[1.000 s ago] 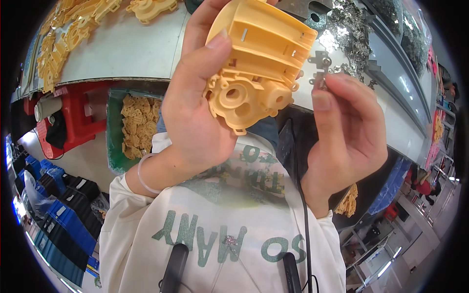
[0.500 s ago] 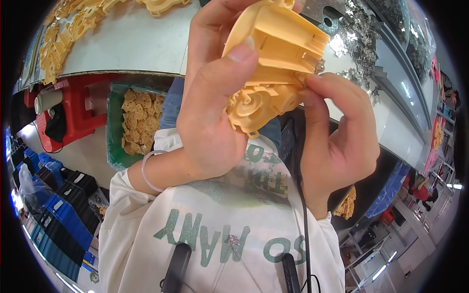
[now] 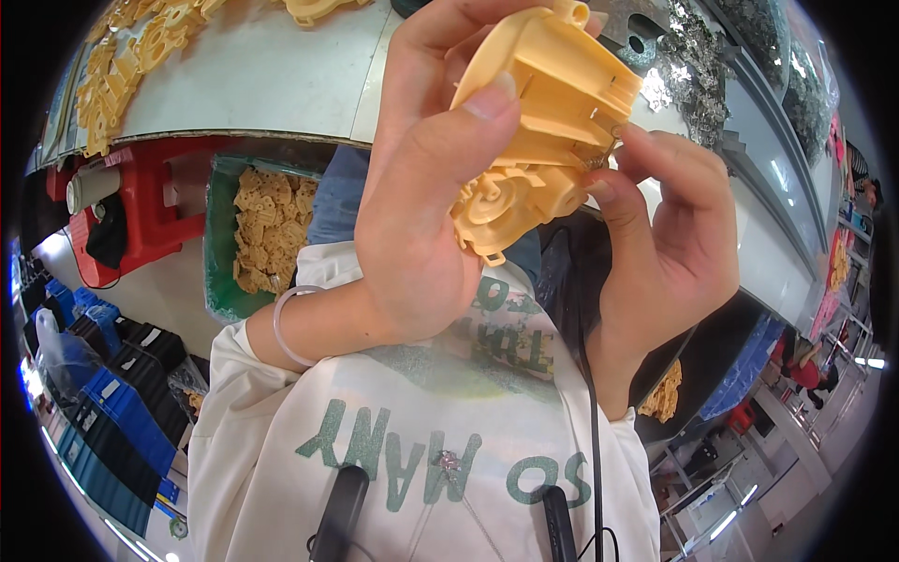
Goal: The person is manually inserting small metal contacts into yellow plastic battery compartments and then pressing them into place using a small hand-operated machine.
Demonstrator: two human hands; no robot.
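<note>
My left hand (image 3: 421, 187) is closed around a yellow molded plastic housing (image 3: 552, 89), its thumb laid across the inner face. The housing is tilted up, showing ribs, slots and a round boss near its lower end. At its right edge sits a small shiny metal clip (image 3: 599, 159), perhaps a spring; its exact form is too small to tell. My right hand (image 3: 665, 215) pinches at this metal piece, thumb below and forefinger above. Fingers of the left hand behind the housing are partly hidden.
More yellow plastic parts (image 3: 126, 75) lie on the white table (image 3: 272, 84) at the left. A heap of small metal pieces (image 3: 688, 80) lies at the right. Below the table stand a green bin (image 3: 220, 244) of yellow parts and a red stool (image 3: 150, 215). A black cable (image 3: 592, 421) hangs down my front.
Both hands and the housing have shifted slightly right. My right forefinger and thumb have spread a little apart at the housing's edge, leaving the metal piece more visible.
</note>
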